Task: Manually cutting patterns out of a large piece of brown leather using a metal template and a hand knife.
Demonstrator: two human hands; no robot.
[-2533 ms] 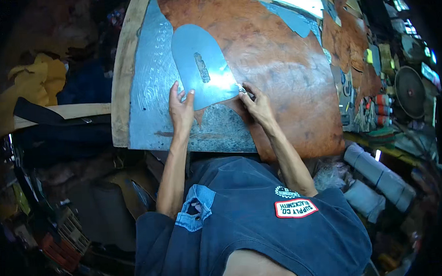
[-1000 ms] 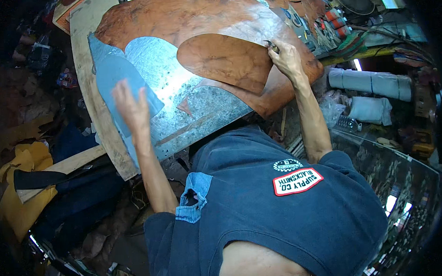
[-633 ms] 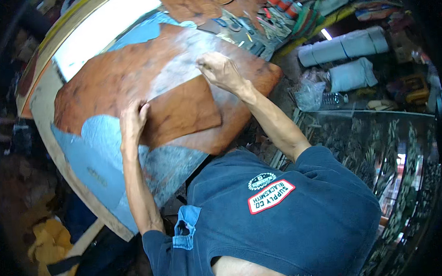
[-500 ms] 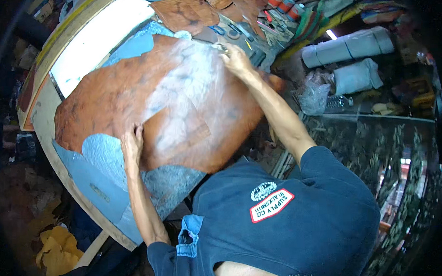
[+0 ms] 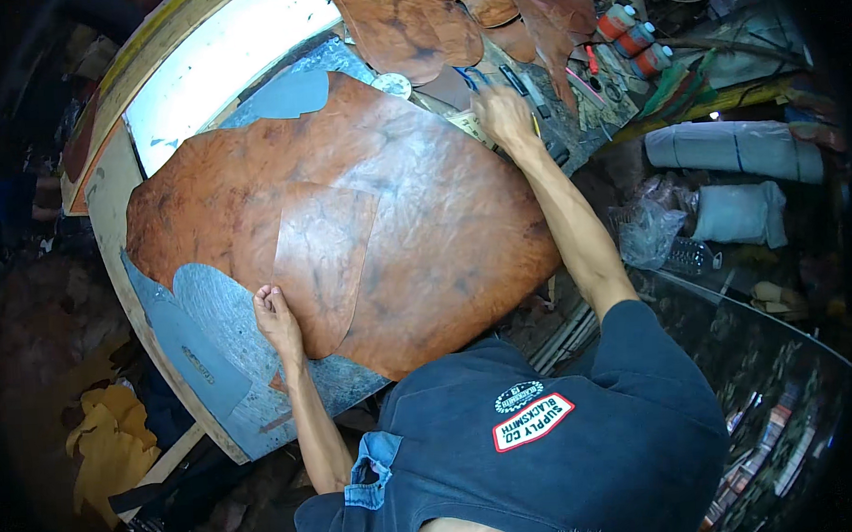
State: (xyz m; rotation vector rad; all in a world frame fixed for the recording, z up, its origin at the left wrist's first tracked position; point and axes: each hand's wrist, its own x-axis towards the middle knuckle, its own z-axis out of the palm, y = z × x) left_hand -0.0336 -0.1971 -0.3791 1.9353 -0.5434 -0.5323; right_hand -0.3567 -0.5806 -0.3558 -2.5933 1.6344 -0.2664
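A large brown mottled hide (image 5: 444, 237) lies across the worktable, with a smaller brown leather piece (image 5: 326, 261) flat on top of it. My left hand (image 5: 280, 325) rests at the left edge of that smaller piece, fingers curled in; whether they pinch the leather is hidden. At the hide's far right edge, my right hand (image 5: 503, 118) reaches over the tools, its fingers bent down and mostly out of sight. A pale yellowish strip (image 5: 467, 123) lies beside it. Blue-handled scissors (image 5: 472, 78) and a dark slim tool (image 5: 515, 80) are just beyond.
Brown leather scraps (image 5: 411, 24) cover the table's far side. Several red-labelled bottles (image 5: 636, 38) stand far right. A grey-blue sheet (image 5: 187, 343) and a mottled board (image 5: 331, 379) lie under the hide. A wrapped roll (image 5: 735, 150) and plastic bags (image 5: 651, 232) sit right of the table.
The smaller leather piece has turned, now standing lengthwise toward me. My left hand has shifted lower along it, and my right hand has moved slightly farther over the tools. The whole view has shifted.
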